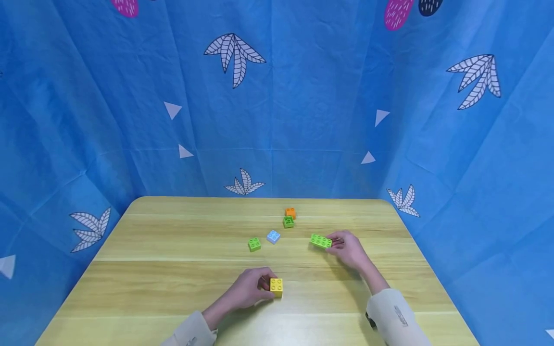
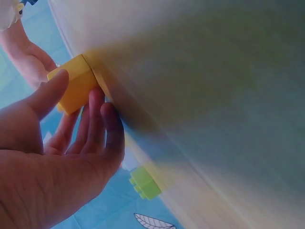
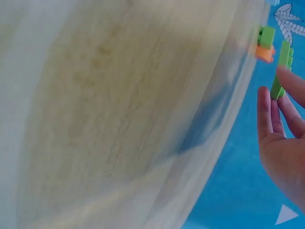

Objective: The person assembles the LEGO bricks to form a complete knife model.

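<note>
In the head view my left hand (image 1: 251, 289) pinches a yellow toy brick (image 1: 276, 287) between thumb and fingers, low over the table's front middle. The left wrist view shows the thumb on one face of the yellow brick (image 2: 78, 86), fingertips behind it. Farther right, my right hand (image 1: 347, 249) grips a long light-green brick (image 1: 321, 240) by its right end, studs up. From the right wrist, the long green brick (image 3: 283, 69) stands out beyond the thumb, the fingers on its other side.
Between the hands and the back edge lie a small green brick (image 1: 254, 244), a light-blue brick (image 1: 273, 236), another green brick (image 1: 288, 222) and an orange brick (image 1: 290, 212) close behind it. A blue patterned curtain (image 1: 303, 120) surrounds the wooden table (image 1: 173, 230).
</note>
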Demonstrator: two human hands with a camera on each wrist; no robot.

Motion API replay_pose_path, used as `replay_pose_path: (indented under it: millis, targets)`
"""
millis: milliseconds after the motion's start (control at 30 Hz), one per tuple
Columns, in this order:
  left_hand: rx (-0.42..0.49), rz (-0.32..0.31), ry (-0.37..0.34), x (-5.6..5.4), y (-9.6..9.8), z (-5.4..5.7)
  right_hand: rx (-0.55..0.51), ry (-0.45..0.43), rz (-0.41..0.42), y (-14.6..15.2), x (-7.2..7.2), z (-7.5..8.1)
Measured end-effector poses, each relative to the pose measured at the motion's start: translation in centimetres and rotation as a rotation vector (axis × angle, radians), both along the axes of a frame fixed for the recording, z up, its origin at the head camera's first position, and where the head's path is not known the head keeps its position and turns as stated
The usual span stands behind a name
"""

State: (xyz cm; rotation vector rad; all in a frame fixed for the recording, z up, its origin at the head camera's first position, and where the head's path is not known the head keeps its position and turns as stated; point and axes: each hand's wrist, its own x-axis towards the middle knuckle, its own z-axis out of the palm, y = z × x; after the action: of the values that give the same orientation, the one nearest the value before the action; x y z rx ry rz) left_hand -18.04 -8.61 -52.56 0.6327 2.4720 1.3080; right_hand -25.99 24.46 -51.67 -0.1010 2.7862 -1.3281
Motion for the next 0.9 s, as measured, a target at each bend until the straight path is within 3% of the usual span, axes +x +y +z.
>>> replay_pose_path:
  millis: [500,900]
  targets:
    - [-0.003,-0.005,-0.007,-0.2,-0.1,-0.3,-0.074,0.009,0.132,-1.8,2.8,1.2]
    - [-0.006,-0.007,0.002,-0.2,0.0,-0.1,-0.067,0.024,0.258,-3.3,5.1,1.8]
